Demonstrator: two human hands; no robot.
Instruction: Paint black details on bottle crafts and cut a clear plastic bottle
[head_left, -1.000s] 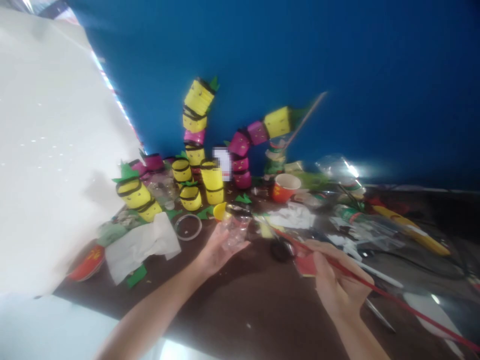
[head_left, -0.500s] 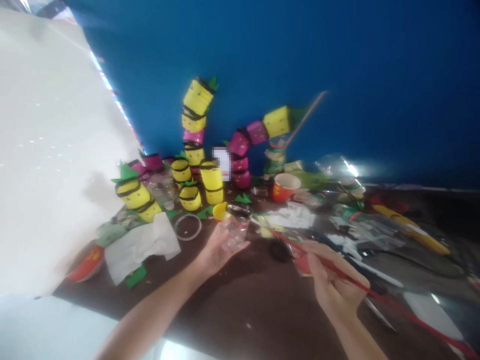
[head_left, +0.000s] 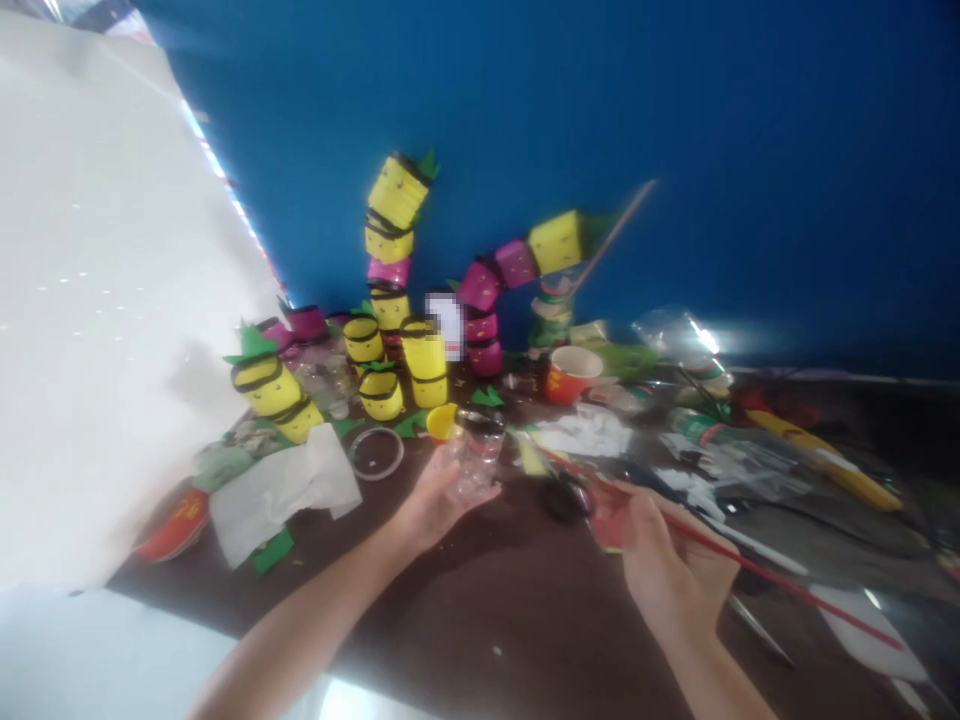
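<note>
Over the desk [head_left: 525,620], our left hand [head_left: 437,500] curls around the clear cup [head_left: 475,465], its dark rim upward; to its right, our right hand [head_left: 671,555] pinches the red strip [head_left: 757,570] between thumb and fingers.

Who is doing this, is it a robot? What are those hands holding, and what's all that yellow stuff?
There's no robot here, just a person using two bare hands. Every picture comes from one camera worn on the person's head, looking forward and down.

The left hand holds a clear plastic container with a dark rim. The right hand holds a long, thin red stick.

The dark table is messy. The yellow cups have black bands, and some have green leafy tops, a bit like pineapples. There's also a red paper cup and a crumpled white sheet. Some things are too blurry to name.
</note>
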